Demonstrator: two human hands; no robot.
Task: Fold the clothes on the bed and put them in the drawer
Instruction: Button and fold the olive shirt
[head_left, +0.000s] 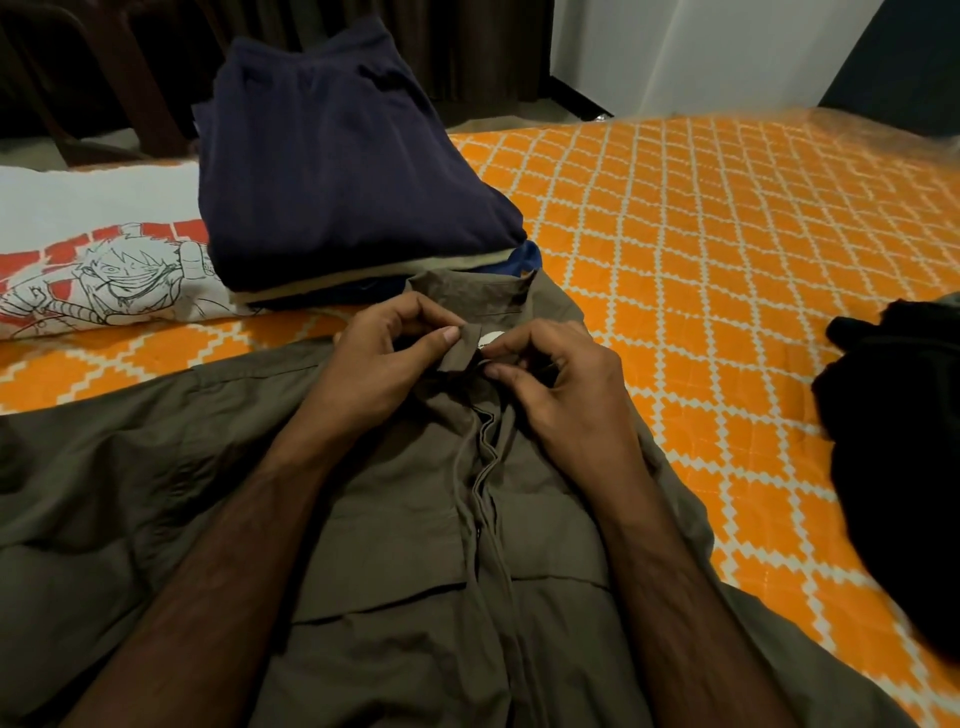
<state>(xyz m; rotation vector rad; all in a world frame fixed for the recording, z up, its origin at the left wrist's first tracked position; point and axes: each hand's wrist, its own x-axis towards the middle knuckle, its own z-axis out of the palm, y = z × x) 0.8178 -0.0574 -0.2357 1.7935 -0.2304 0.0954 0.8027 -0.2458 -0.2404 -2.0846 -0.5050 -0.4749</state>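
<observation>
Lighting: dim and warm indoors; your forearms and the dark clothes heap (904, 457) lose detail in shadow. Brightest area: white wall (701, 52), upper right. Glare: none you'd notice. Distortion: wide-angle bending at edges. Focus: soft throughout, blur strongest at far-right margin.

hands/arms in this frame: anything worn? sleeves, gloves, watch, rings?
Both forearms are bare right down to the bottom edge of the frame, with no sleeves in view. The left hand and right hand are ungloved. No watch, band or bracelet shows at either wrist, and no rings on the visible fingers.
</observation>
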